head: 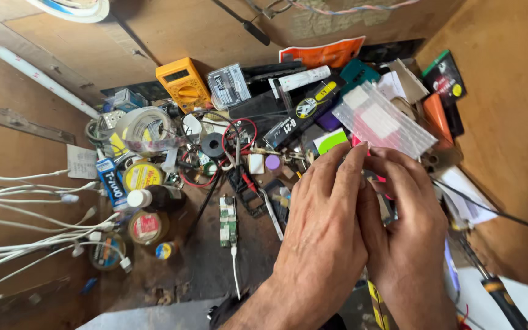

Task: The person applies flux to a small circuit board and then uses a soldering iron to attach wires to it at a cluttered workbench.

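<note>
My left hand [325,226] and my right hand [407,226] are pressed together over the right half of a cluttered workbench. Their fingertips meet on a small clear zip bag [383,119] with white and pink contents, which sticks up and to the right from the fingers. A bit of pink shows between the fingers. What else the hands enclose is hidden. Just left of my left hand lie a small green circuit board [228,221] with a white cable and a dark phone frame [249,192].
A yellow multimeter [183,82] stands at the back, a tape roll [143,127] and small tins [148,227] to the left. Several white cables [25,220] come in from the left. Red and black wires, packets and boxes crowd the middle. A screwdriver [499,293] lies at lower right.
</note>
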